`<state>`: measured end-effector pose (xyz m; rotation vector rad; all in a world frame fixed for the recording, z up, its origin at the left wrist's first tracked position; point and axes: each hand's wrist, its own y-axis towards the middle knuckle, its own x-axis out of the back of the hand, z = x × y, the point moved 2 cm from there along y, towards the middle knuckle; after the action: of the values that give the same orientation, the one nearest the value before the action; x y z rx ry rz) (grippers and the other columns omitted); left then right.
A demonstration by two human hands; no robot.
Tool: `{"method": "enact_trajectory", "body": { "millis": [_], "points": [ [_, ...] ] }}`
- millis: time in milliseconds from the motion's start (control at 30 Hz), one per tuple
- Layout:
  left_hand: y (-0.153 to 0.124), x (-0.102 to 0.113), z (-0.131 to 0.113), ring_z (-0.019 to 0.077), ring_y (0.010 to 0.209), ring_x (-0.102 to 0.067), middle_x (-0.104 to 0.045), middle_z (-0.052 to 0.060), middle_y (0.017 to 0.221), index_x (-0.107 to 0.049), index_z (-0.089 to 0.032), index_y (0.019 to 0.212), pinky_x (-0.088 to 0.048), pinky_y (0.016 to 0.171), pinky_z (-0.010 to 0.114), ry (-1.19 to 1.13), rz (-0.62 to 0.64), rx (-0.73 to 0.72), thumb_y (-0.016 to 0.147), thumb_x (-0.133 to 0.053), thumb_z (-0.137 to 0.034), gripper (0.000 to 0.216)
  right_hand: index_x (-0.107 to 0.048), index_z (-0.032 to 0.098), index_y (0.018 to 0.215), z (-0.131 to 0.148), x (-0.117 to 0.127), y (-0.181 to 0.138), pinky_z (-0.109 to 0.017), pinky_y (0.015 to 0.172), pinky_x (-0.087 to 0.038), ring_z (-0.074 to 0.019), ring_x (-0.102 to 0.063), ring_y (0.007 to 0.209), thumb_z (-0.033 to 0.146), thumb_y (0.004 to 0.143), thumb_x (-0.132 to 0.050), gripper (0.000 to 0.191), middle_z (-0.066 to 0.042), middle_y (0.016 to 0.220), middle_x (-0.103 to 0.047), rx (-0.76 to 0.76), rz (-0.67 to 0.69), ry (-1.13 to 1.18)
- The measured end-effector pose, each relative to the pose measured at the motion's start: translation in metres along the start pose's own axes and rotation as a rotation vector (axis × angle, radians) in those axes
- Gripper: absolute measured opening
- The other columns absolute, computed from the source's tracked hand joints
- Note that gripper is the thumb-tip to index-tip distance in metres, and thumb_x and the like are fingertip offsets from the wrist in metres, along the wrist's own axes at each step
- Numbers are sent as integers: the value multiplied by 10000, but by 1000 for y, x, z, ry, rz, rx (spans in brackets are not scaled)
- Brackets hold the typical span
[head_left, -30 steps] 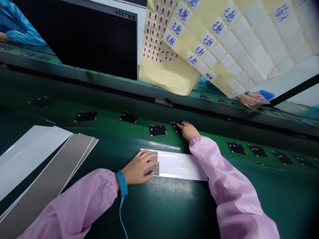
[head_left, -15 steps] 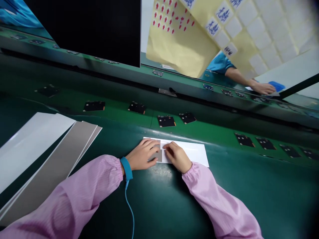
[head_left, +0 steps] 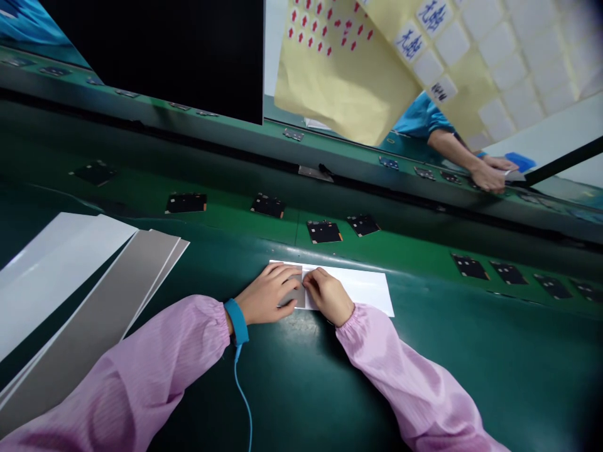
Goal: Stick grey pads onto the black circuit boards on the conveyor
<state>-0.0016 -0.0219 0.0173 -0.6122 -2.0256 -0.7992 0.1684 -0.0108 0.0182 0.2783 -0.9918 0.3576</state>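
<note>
On the green bench lies a white strip (head_left: 365,292) with a grey section (head_left: 298,296) at its left end. Over that grey end my left hand (head_left: 268,292) rests flat with its fingers apart; a blue wrist strap (head_left: 238,321) with a cord circles the wrist. My right hand (head_left: 328,295) is beside it, thumb and fingertips pinched together at the border between grey and white. Whatever the pinch holds is too small or hidden to make out.
Grey and white strips (head_left: 101,314) and a white sheet (head_left: 56,270) lie on the left. Several dark circuit boards (head_left: 325,231) line the green belt beyond. A black screen (head_left: 188,56) and yellow sticker sheets (head_left: 339,88) hang above. A co-worker's hands (head_left: 490,176) are at the upper right.
My right hand has shifted slightly left along the strip, closer to the left hand, which stays in place. The boards on the near belt have moved right. The co-worker's hands have come together.
</note>
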Motion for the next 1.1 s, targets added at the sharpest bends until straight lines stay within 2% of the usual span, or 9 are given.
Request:
{"method": "enact_trajectory", "body": {
  "millis": [133,233,333,400,500,567,900,967,1100],
  "points": [
    [1,1,-1,245,1223,-406,-500,83,1253,-529,-198,1014,-282,1058,441,-6,-1,-3,822,-502,-255,202,-470,183,790,2,1,0,-288,660,-440,-169,-529,688,116,865,-394,125,-61,794,-539,54,8,-46],
    [1,1,-1,238,1212,-413,-502,78,1245,-526,-200,1025,-278,1062,438,-8,2,-6,824,-499,-255,210,-455,188,791,-14,20,17,-285,684,-444,-172,-529,723,139,878,-371,130,-64,790,-528,153,-32,-4],
    [1,1,0,240,1203,-421,-504,71,1242,-524,-207,1033,-284,1057,444,-12,2,-7,825,-493,-255,216,-468,192,802,-51,53,52,-298,741,-440,-174,-530,762,180,884,-383,119,-66,811,-527,223,-99,-2],
    [1,2,1,241,1205,-418,-504,70,1244,-523,-209,1031,-285,1055,447,-10,7,-6,825,-494,-254,213,-477,192,795,-82,70,78,-311,757,-437,-175,-530,761,187,876,-393,117,-70,835,-526,189,-108,-40],
    [2,2,1,240,1213,-410,-499,70,1251,-523,-209,1026,-286,1053,444,-6,21,1,824,-505,-254,208,-489,188,772,-119,79,105,-315,753,-436,-178,-538,757,191,851,-423,104,-63,814,-533,139,-32,-56],
    [2,2,2,243,1218,-403,-496,70,1255,-524,-207,1020,-292,1048,441,-6,23,5,821,-512,-254,205,-499,184,768,-133,78,112,-309,749,-436,-174,-541,753,199,848,-429,108,-58,804,-543,126,4,-49],
    [2,0,2,248,1217,-399,-494,63,1253,-530,-205,1020,-312,1041,446,-16,29,15,811,-515,-241,213,-547,156,778,-148,81,106,-281,742,-430,-148,-531,732,143,827,-447,112,-51,811,-552,91,68,-118],
    [2,0,3,253,1213,-402,-497,65,1251,-530,-204,1019,-319,1036,453,-11,28,10,813,-513,-246,211,-563,150,796,-151,81,101,-281,735,-436,-144,-526,719,147,822,-464,102,-49,815,-550,64,27,-130],
    [2,0,3,258,1209,-408,-495,66,1254,-531,-204,1002,-326,1029,458,-8,26,11,813,-508,-246,196,-606,146,950,-151,81,77,-309,763,-459,-157,-537,740,183,838,-468,181,-64,859,-550,25,-170,-146]
  ]
}}
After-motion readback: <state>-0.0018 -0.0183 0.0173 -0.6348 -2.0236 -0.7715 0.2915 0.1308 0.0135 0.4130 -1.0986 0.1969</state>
